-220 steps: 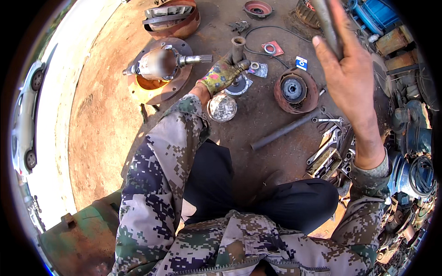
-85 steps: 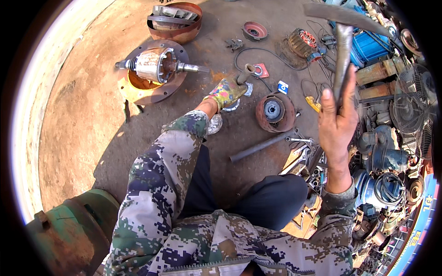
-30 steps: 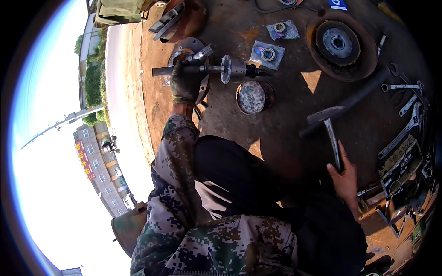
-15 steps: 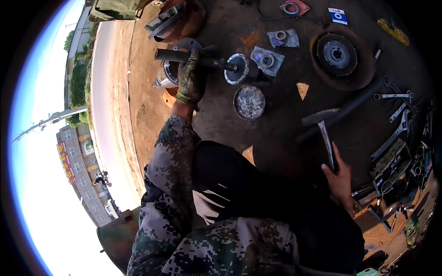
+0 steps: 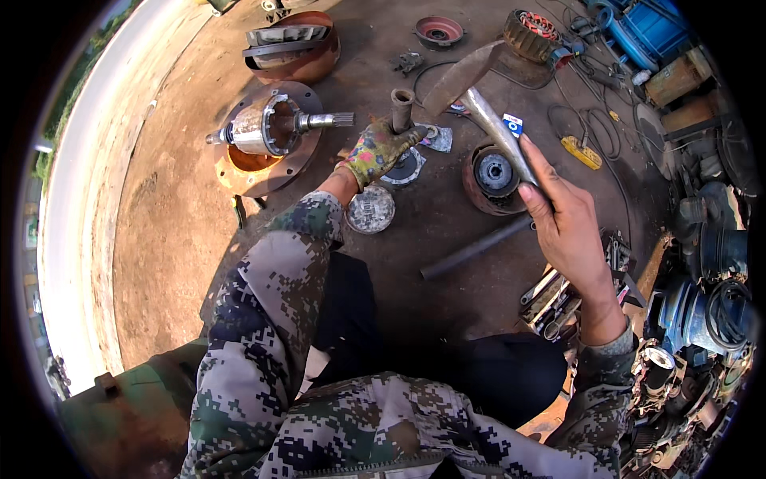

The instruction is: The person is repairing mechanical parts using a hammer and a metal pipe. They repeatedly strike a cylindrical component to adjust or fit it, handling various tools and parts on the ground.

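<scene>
My left hand (image 5: 381,152), in a stained patterned glove, grips an upright metal sleeve (image 5: 402,108) over a round metal piece (image 5: 403,169). A dented round can (image 5: 370,210) sits just below it. My bare right hand (image 5: 562,223) is wrapped round the shaft of a hammer (image 5: 464,78), its head raised up and right of the sleeve. Behind the sleeve lies a bagged bearing (image 5: 439,140), partly hidden. Left of my gloved hand a rotor with shaft (image 5: 259,132) rests across a rusty flanged housing (image 5: 291,172). A round housing with hub (image 5: 495,172) is partly behind the hammer.
A dark pipe (image 5: 471,249) and wrenches (image 5: 542,291) lie before my knees. Rusty bowls (image 5: 291,52) stand at the back. Motor parts (image 5: 698,311) and cables crowd the right edge, a green rusty tank (image 5: 128,407) the lower left, a road (image 5: 84,207) the far left.
The sleeve in my left hand has turned from horizontal to upright. My right hand has lifted the hammer up and toward the middle. The view has swung back over the work area.
</scene>
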Motion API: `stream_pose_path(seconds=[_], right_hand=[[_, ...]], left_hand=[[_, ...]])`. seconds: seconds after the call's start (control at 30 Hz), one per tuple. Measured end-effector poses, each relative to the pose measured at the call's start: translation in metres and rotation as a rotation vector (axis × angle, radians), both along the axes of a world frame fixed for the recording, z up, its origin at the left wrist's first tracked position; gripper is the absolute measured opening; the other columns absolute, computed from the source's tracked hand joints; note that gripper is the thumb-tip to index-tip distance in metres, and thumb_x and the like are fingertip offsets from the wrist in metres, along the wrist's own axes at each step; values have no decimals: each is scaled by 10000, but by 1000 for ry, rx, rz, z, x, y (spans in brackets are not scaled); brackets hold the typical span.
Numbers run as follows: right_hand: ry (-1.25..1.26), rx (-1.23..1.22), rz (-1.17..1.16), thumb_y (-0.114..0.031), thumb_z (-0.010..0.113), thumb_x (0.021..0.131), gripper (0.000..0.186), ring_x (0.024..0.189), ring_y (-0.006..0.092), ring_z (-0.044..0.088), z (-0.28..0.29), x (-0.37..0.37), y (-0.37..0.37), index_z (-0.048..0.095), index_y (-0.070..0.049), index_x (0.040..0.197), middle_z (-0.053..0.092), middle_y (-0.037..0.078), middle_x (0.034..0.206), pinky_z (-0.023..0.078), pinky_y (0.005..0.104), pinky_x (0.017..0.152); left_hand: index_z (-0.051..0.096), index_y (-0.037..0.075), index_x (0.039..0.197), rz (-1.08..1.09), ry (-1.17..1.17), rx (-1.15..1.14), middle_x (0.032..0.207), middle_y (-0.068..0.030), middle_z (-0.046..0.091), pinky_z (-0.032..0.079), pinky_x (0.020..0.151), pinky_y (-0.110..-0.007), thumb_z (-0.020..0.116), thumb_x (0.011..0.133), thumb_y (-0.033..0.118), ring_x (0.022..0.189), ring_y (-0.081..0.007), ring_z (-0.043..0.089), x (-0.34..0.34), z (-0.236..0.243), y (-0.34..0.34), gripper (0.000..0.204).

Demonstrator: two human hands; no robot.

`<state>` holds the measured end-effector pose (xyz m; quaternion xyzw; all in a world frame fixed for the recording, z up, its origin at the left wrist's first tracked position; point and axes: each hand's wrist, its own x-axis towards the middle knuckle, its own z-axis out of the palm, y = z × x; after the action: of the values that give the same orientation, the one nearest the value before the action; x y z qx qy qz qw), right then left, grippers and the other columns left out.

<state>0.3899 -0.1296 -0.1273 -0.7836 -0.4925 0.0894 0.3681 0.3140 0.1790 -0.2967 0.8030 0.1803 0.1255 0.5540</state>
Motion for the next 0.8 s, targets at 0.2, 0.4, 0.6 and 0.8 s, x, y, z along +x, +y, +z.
stream_pose_path(seconds=[0.2,0.4,0.6,0.8], right_hand=[[-266,280,-124,-201,592,1084,558,625,80,483,66,-7,19,418,-114,1607,583,31,769,420,242,587],[-266,-218,-44,-151,633,1042,551,701,172,490,24,9,32,472,-153,1569,621,170,848,474,326,684],[-141,353,-273,-191,618,1071,541,733,76,515,74,-12,37,463,-171,1589,626,6,908,441,245,643],[-79,-206,-203,-167,645,1046,609,990,200,729,-11,4,21,414,-156,1609,739,149,1236,541,341,912]], left_hand=[[719,1,1082,-28,156,-47,906,-164,738,510,724,-430,761,928,401,764,-256,672,6,-2,-3,431],[711,16,1017,15,-45,-5,792,-36,656,463,657,-354,757,953,377,707,-139,566,15,-12,-14,370],[659,17,1209,-46,91,41,1071,-161,700,490,866,-411,753,942,395,992,-310,638,14,-6,-16,472],[692,16,1198,-84,52,-97,1051,-146,750,534,824,-395,754,949,412,936,-238,691,14,-12,-14,472]])
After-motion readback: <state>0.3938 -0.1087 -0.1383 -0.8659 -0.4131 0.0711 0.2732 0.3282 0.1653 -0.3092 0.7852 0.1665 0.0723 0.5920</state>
